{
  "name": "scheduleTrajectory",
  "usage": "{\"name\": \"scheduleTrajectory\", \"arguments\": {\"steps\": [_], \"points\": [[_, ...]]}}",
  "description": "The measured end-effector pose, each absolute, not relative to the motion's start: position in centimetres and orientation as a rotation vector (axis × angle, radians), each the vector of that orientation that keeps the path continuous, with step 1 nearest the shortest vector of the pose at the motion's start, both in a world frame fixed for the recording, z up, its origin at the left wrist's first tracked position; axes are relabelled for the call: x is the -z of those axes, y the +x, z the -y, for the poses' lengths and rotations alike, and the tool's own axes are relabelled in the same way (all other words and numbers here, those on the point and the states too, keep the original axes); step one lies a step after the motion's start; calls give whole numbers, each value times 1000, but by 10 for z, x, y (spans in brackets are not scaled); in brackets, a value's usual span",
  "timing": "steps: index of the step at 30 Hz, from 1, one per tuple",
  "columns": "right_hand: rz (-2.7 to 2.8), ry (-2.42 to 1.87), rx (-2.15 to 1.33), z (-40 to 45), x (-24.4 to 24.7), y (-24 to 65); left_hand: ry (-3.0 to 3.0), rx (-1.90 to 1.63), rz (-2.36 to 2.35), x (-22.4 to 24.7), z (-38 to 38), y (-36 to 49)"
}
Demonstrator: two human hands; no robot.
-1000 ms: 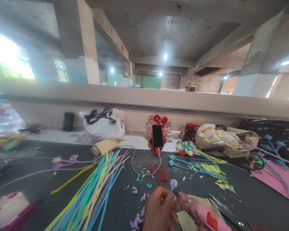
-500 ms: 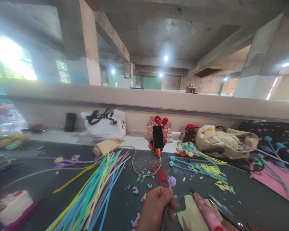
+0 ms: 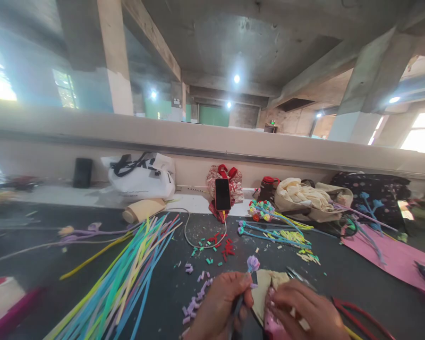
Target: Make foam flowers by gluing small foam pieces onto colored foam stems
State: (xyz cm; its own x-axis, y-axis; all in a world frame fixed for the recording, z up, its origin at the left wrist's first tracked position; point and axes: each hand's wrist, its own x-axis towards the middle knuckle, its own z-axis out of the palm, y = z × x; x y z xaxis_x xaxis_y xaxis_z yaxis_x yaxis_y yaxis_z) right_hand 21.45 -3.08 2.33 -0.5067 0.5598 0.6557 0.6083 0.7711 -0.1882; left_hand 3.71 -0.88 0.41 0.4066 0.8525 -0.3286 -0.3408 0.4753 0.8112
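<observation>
My left hand [image 3: 225,304] is closed round the dark stem of a small purple flower [image 3: 253,263], apparently made of pipe cleaner. The flower head stands upright above my thumb and fingertips. A short purple piece [image 3: 254,285] shows beside the fingertips. My right hand [image 3: 304,307] is close by on the right, its fingers bent over a pink patterned thing [image 3: 273,326]. Most of that thing is hidden under the hand, so its kind does not show. Beneath it lies a beige cloth [image 3: 259,302]. Cut purple pieces [image 3: 193,307] are scattered left of my left hand.
A bundle of coloured pipe cleaners [image 3: 116,283] lies on the left. Farther back are a phone [image 3: 223,194] on a cable, a white bag [image 3: 141,177] and finished flowers [image 3: 260,210]. Pliers or scissors with red handles [image 3: 361,314] lie beside my right hand, near pink paper [image 3: 375,257].
The view has turned to the right. My right hand has come up from the lower edge, closer to my left hand, with its fingers over the pink thing. My left hand still holds the flower.
</observation>
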Motion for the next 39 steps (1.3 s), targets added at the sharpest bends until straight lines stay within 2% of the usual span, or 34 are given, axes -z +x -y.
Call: {"name": "scheduleTrajectory", "arguments": {"steps": [9,12,19,26,39], "points": [[2191,-796,105,16,-21,185,781,-821,-687,1,8,41],[2247,-802,147,17,-22,193,872,-900,-776,-2,10,41],[2329,-1060,-183,22,-52,227,1050,-782,-1147,-7,15,47],[2368,-986,-475,10,-61,227,1195,-767,-1108,0,18,50],[2453,-1061,-477,8,-63,213,1347,-721,-1203,-1,19,47]]}}
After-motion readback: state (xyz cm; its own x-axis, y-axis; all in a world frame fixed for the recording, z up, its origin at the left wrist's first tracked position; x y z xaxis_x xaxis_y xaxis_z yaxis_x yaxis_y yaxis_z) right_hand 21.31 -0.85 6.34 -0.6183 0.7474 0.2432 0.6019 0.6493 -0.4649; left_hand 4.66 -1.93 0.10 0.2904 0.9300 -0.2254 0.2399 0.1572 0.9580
